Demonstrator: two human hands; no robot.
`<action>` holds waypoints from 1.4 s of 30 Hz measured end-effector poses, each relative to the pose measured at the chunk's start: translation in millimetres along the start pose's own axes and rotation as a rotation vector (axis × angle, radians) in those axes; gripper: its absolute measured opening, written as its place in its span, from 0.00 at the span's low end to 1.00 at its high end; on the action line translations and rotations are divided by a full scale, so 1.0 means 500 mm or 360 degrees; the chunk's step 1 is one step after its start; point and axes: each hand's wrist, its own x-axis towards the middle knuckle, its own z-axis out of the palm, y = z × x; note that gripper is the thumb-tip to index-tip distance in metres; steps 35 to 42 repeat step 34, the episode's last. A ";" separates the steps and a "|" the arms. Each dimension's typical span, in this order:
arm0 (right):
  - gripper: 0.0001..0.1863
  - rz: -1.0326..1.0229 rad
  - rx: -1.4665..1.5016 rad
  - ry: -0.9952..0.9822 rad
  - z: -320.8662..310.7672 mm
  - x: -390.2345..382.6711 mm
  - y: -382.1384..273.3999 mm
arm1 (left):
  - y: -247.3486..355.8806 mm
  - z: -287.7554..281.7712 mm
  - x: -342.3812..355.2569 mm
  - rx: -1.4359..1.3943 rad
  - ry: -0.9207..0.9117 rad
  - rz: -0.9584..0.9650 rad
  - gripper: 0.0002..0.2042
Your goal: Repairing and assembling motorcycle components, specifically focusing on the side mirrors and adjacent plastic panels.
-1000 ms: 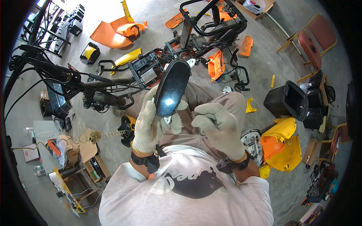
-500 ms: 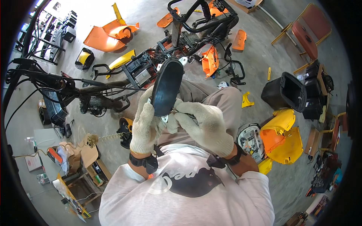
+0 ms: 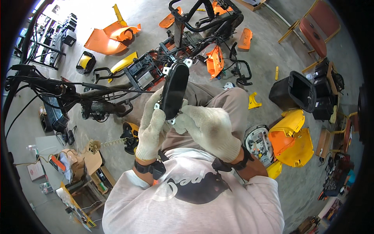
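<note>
A glossy black oblong panel (image 3: 174,91) with white mounting tabs is held up over my lap, tilted so its left rim shows. Its kind is not plain; it resembles a scooter's display unit. My left hand (image 3: 150,126), in a cream knit glove, is closed on the panel's lower left side, thumb at a white tab. My right hand (image 3: 206,126), gloved likewise, has its fingers drawn together at the panel's lower right end. Whatever those fingertips pinch is hidden behind the glove. Beyond the panel lies a stripped scooter frame (image 3: 144,76) with bare cables.
Orange body panels (image 3: 107,41) lie on the floor beyond the frame. At right are a black bin (image 3: 292,93), yellow panels (image 3: 298,146) and an open light-grey housing (image 3: 259,146). A brown folding chair (image 3: 313,35) stands far right. A coiled hose (image 3: 111,144) hangs at left.
The panel has tilted, showing more of its left rim and white tabs. My right hand has shifted slightly left, and its fingertips now sit closer in against the panel's lower end.
</note>
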 end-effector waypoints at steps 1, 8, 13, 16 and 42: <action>0.13 -0.0032 -0.0016 -0.0003 0.001 -0.001 0.001 | 0.000 -0.001 0.000 -0.0016 0.0008 0.0002 0.30; 0.06 0.0151 0.0133 -0.0161 -0.008 0.005 -0.004 | -0.007 0.002 -0.003 0.0184 0.0019 0.0025 0.31; 0.10 0.0346 0.0334 -0.0126 -0.004 0.008 -0.008 | -0.022 -0.004 -0.003 0.0336 0.0018 0.0176 0.31; 0.10 0.0304 0.0283 0.0044 -0.006 0.000 -0.002 | -0.031 -0.007 -0.008 0.0284 0.0115 0.0125 0.33; 0.13 0.1367 0.1267 0.0278 -0.046 -0.127 0.202 | -0.072 0.013 0.050 0.0528 0.0034 0.0287 0.42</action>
